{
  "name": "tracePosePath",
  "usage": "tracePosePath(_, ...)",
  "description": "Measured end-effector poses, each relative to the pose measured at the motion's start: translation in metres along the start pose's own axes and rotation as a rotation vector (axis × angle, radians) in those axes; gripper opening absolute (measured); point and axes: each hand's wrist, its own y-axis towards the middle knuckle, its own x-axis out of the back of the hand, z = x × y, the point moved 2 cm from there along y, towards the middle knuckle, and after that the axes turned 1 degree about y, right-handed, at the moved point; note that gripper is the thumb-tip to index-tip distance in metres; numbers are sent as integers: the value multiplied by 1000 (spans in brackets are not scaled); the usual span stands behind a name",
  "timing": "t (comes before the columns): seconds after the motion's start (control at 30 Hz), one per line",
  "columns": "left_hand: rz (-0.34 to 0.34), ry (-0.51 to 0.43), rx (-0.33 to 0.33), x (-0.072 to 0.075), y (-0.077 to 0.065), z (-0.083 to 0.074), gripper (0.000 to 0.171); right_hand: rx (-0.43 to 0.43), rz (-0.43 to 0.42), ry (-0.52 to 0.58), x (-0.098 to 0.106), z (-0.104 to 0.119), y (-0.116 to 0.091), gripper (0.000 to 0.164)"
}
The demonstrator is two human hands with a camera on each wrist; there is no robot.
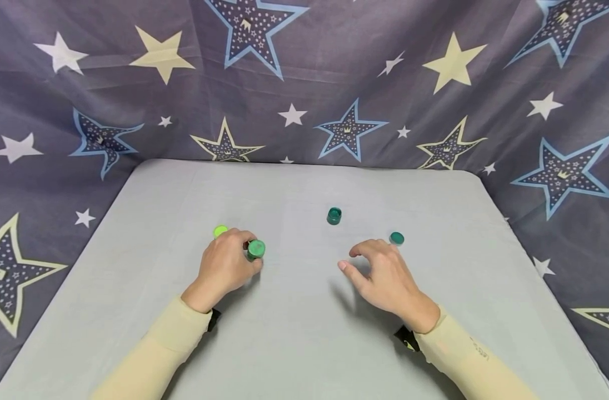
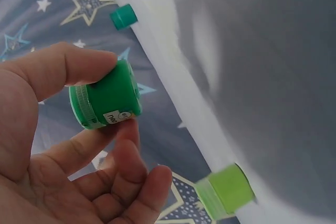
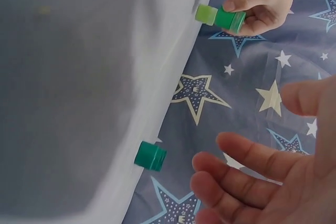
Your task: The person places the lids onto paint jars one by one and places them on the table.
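Between its thumb and fingers, my left hand (image 1: 228, 261) pinches a small green jar (image 1: 256, 249), which has a printed label visible in the left wrist view. Partly hidden behind that hand in the head view is a lime-green jar (image 1: 220, 230); the left wrist view shows more of this lime jar (image 2: 226, 190). My right hand (image 1: 387, 278) hovers with spread, bent fingers and holds nothing. Just beyond its knuckles lies a dark green jar (image 1: 397, 238), low and round from above. Another dark green jar (image 1: 334, 216) stands farther back, between the two hands.
All the jars are on a pale grey table (image 1: 294, 333). A dark curtain (image 1: 314, 83) with a star pattern hangs behind the table's far edge and along both sides.
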Motion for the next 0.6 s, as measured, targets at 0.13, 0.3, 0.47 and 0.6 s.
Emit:
tracePosePath(0.13, 20, 11, 21, 3, 0, 9, 21, -2, -9, -21, 2, -6, -3, 31)
tracePosePath(0.3, 45, 28, 50, 8, 1, 21, 18, -10, -15, -37, 5, -11, -6, 32)
tracePosePath(0.47, 74, 42, 58, 12, 1, 29, 17, -19, -15, -61, 8, -15, -10, 34)
tracePosePath(0.6, 115, 52, 71, 14, 1, 33, 20, -17, -12, -86, 9, -19, -13, 35)
